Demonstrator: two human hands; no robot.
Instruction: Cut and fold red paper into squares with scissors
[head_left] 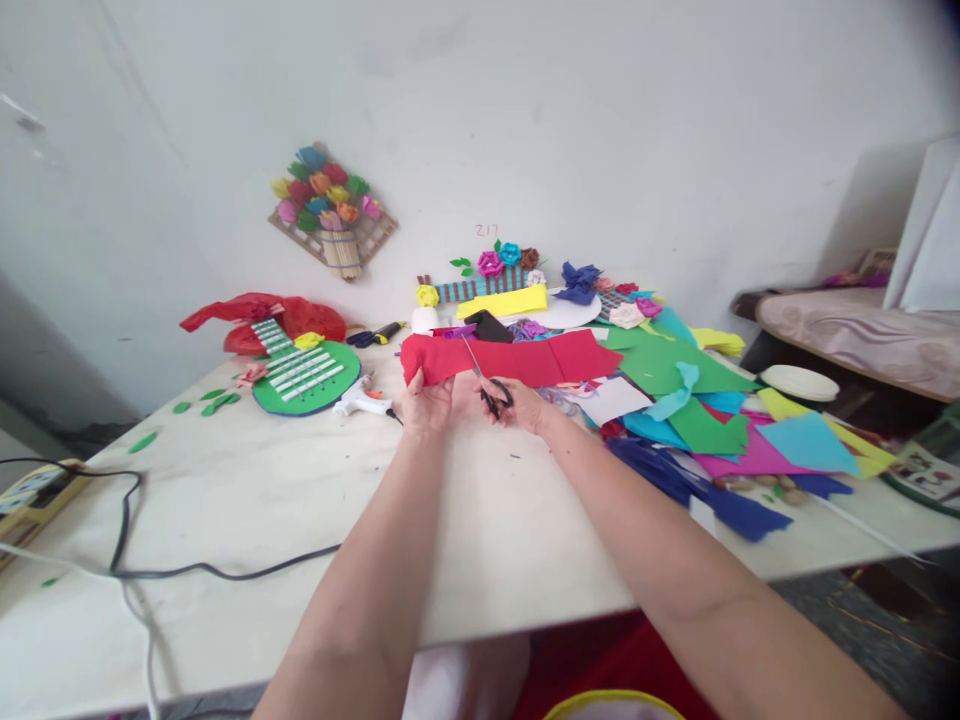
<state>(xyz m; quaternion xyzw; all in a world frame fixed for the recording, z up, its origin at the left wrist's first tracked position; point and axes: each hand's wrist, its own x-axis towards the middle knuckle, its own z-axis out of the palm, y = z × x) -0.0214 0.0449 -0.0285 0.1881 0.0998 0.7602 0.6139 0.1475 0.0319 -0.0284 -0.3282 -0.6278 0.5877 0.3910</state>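
Observation:
A long strip of red crepe paper (517, 362) stretches across the back middle of the table. My left hand (427, 403) grips its left end, fingers closed under the paper. In my right hand (517, 403) is a pair of scissors (495, 398) with black handles. Their blades point up and to the left, against the red paper; I cannot tell whether they are cutting into it. Left of my left hand lies a white glue gun (361, 398). Beyond it is a green round-bodied paper guitar (300, 378) with white strips.
Coloured paper sheets (675, 360) and dark blue strips (690, 485) pile up on the right. Black-and-yellow pliers (375, 335) lie behind the glue gun. A black cable (225, 574) crosses the table (247, 500) at left. Paper flowers (491, 263) stand against the wall.

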